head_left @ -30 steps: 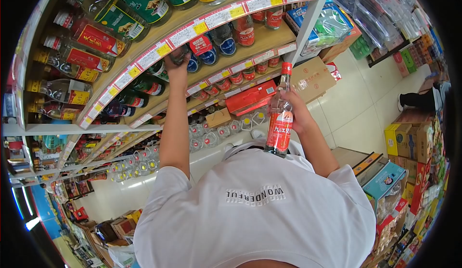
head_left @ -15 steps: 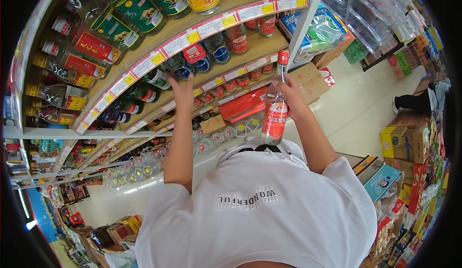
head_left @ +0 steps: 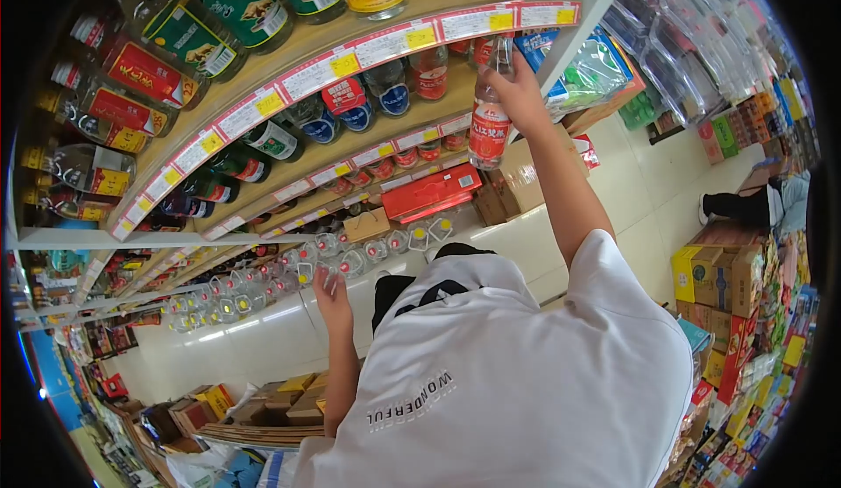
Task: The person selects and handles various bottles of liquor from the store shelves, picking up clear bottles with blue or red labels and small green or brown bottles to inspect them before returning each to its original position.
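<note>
A clear glass bottle with a red label (head_left: 489, 129) is upright at the edge of the middle shelf (head_left: 455, 125), in my right hand (head_left: 517, 94), whose fingers wrap round its neck. Its top overlaps the upper shelf's price strip. Behind and left of it stand similar red-label bottles (head_left: 429, 74) and blue-label bottles (head_left: 388, 87). My left hand (head_left: 331, 292) hangs lower, away from the shelves, with fingers apart and nothing in it.
Large green-label bottles (head_left: 243, 4) stand on the upper shelf. A red box (head_left: 431, 194) and plastic jugs (head_left: 326, 244) are low down. A metal post (head_left: 585, 28) and packaged goods (head_left: 591, 76) border the right side. Another person's legs (head_left: 740, 207) show at right.
My right hand has lifted the bottle up toward the shelf. My left hand has drawn back and down from the shelf bottles. The view has shifted.
</note>
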Tool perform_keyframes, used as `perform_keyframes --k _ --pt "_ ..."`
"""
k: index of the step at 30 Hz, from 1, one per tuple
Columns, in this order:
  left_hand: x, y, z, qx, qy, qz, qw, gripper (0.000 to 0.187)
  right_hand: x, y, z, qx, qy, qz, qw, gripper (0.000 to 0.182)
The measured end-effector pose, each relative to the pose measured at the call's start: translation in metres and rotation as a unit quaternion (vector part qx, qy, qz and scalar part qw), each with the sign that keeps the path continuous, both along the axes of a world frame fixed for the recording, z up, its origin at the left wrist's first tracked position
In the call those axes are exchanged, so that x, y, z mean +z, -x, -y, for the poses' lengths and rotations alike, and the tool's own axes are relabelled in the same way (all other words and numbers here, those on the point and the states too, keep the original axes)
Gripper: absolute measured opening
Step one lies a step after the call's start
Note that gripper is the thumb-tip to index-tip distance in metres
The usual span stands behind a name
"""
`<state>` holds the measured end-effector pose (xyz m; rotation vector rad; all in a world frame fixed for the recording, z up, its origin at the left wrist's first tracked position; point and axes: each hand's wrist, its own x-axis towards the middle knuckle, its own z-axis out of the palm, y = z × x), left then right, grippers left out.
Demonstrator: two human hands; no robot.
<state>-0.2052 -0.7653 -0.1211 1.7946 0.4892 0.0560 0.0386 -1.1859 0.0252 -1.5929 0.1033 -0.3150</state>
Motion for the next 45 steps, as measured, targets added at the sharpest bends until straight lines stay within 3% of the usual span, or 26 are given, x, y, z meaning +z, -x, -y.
perform_keyframes --k 3,6,7,10,11,14,16,18,22,27,30,36,40,45 --pt "-0.064 0.053 -0.037 0.051 -0.022 -0.063 0.997 0.053 -0.012 -0.029 0.004 -0.029 0.050 0.069 0.996 0.051" --pt "-0.065 0.087 -0.035 0.106 0.055 -0.154 0.981 0.046 -0.005 -0.045 0.005 -0.011 0.105 0.128 0.986 0.055" --pt "-0.068 0.096 -0.033 0.113 0.071 -0.161 0.978 0.044 0.003 -0.040 0.001 0.004 0.017 0.088 0.996 0.054" --pt "-0.080 0.122 -0.029 0.133 0.110 -0.183 0.968 0.039 0.007 -0.046 0.000 -0.080 0.144 0.127 0.978 0.049" --pt "-0.092 0.129 -0.029 0.138 0.117 -0.192 0.965 0.039 0.006 -0.048 -0.004 -0.101 0.107 0.132 0.980 0.046" --pt "-0.110 0.144 -0.028 0.129 0.124 -0.219 0.959 0.039 -0.004 -0.060 -0.003 -0.142 0.191 0.183 0.954 0.057" --pt "-0.115 0.149 -0.025 0.115 0.119 -0.237 0.957 0.039 -0.002 -0.060 -0.008 -0.139 0.204 0.183 0.952 0.052" --pt "-0.104 0.150 -0.020 0.099 0.110 -0.255 0.955 0.038 -0.008 -0.062 -0.009 -0.121 0.219 0.204 0.946 0.046" --pt "-0.090 0.145 -0.009 0.152 0.116 -0.249 0.949 0.039 -0.016 -0.069 -0.007 -0.087 0.246 0.242 0.935 0.051" --pt "-0.107 0.154 -0.015 0.187 0.131 -0.231 0.946 0.042 -0.026 -0.075 -0.006 -0.083 0.225 0.275 0.931 0.048" --pt "-0.108 0.152 -0.014 0.146 0.063 -0.217 0.963 0.047 -0.031 -0.083 -0.004 -0.097 0.292 0.319 0.896 0.047" --pt "-0.098 0.132 -0.003 0.160 0.062 -0.198 0.965 0.046 -0.030 -0.089 0.004 -0.074 0.318 0.302 0.896 0.026" --pt "-0.097 0.118 0.001 0.155 0.052 -0.193 0.968 0.046 -0.022 -0.085 0.012 -0.026 0.326 0.260 0.909 0.027" --pt "-0.085 0.103 0.013 0.074 -0.084 -0.180 0.977 0.046 -0.005 -0.079 0.016 -0.003 0.380 0.228 0.897 0.036"
